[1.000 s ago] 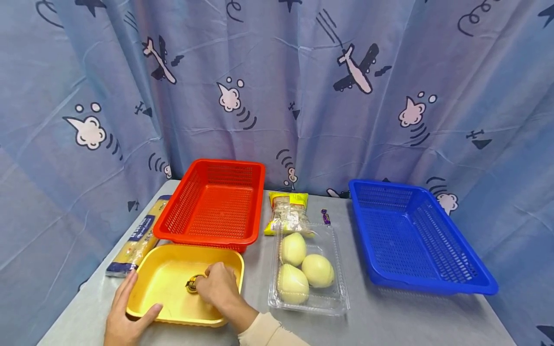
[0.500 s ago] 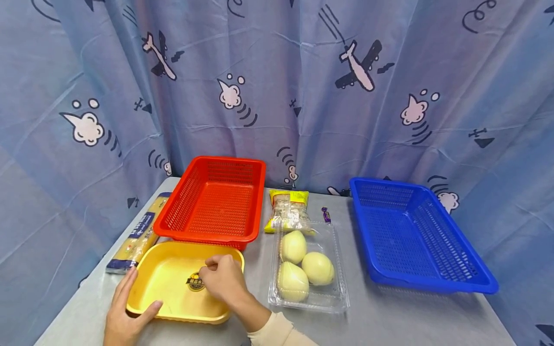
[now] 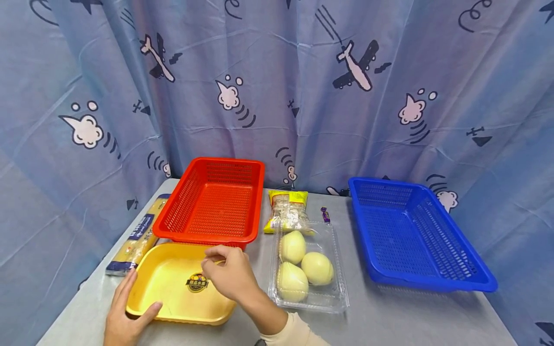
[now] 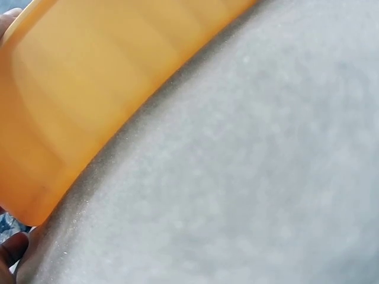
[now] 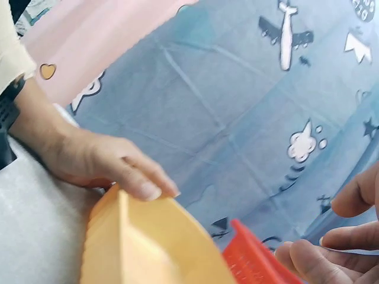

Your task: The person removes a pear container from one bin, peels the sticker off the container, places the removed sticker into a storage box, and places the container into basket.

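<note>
A shallow yellow plastic basin [image 3: 166, 269] sits at the front left of the table, with a round black-and-gold label [image 3: 197, 282] on its floor. My left hand [image 3: 124, 310] holds its near left corner, thumb at the front rim and fingers along the left side. The right wrist view shows that left hand [image 5: 112, 160] over the rim of the basin [image 5: 142, 236]. Above the basin's right part hovers my right hand [image 3: 231, 274], fingers loosely bent. Seen from its wrist, the right hand [image 5: 337, 248] has thumb and fingers apart with nothing between them.
Behind the basin stands a red basket [image 3: 207, 239], with a long yellow-and-blue packet [image 3: 137, 238] to its left. Rightward are a clear clamshell [image 3: 320, 302] holding three pale yellow fruits [image 3: 318, 269], a yellow snack bag [image 3: 289, 209], a purple-wrapped candy [image 3: 325, 215] and a blue basket [image 3: 426, 283].
My right hand has lifted from beside the label and drawn back to the right, and its fingers have loosened. The label now shows whole. The left hand stays at the basin's corner.
</note>
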The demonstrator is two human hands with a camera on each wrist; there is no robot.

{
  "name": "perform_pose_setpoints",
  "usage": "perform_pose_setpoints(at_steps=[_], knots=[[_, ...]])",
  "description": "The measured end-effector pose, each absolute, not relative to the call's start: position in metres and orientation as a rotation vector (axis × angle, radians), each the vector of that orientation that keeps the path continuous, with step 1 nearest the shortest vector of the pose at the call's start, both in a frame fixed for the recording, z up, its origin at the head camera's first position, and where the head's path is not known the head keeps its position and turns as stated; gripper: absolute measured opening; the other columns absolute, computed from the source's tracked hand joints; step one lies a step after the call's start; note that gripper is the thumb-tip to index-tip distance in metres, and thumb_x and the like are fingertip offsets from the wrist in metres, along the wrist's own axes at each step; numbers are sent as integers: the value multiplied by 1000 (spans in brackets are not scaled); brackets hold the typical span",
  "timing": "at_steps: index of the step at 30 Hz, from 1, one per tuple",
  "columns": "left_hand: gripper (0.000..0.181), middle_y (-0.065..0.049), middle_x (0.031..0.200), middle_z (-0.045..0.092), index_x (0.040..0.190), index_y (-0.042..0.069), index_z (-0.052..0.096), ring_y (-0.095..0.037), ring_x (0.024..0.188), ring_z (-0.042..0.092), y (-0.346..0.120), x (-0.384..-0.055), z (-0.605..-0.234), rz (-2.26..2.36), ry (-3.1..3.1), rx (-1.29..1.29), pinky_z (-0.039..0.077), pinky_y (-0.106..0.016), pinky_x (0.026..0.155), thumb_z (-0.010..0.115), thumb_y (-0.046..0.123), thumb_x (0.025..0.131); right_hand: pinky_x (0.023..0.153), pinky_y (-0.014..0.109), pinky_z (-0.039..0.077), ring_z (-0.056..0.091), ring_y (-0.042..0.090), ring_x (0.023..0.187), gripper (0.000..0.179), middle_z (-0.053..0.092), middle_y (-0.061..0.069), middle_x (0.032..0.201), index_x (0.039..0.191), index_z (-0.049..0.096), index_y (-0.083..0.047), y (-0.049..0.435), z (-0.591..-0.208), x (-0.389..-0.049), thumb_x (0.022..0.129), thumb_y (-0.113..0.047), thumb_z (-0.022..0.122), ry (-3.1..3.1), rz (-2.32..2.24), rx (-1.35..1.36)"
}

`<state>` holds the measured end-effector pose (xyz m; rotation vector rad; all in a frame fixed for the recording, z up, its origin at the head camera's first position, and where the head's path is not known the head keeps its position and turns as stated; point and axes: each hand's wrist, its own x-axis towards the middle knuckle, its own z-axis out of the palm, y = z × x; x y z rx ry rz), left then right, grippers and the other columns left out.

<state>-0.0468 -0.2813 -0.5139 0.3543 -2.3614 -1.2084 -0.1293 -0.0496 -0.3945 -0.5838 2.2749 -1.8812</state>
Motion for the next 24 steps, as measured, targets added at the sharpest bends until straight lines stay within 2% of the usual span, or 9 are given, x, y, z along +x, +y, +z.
perform_pose_setpoints(at_steps=[6, 16, 24], knots=[[90, -15, 153, 29, 152, 7, 31, -25, 140, 21, -280, -47, -512, -1213, -2367, 373, 12, -19, 109, 82, 20, 78, 63, 24, 53, 67, 11, 69, 22, 67, -1, 84, 106, 71, -1, -34, -379, -128, 85, -6, 64, 2147, -1983, -615], [90, -15, 152, 31, 150, 6, 33, -11, 139, 22, -281, -46, -514, -1180, -2345, 343, 13, -12, 105, 83, 16, 76, 66, 26, 55, 66, 17, 73, 23, 67, 4, 92, 110, 69, -2, -14, -377, -123, 88, -5, 65, 2108, -2010, -648], [90, -14, 152, 30, 151, 7, 32, -15, 139, 22, -283, -47, -514, -1191, -2360, 334, 13, -13, 105, 82, 18, 77, 69, 28, 55, 65, 19, 76, 26, 67, 10, 98, 114, 67, 0, 3, -369, -123, 90, -8, 65, 2125, -2033, -718]])
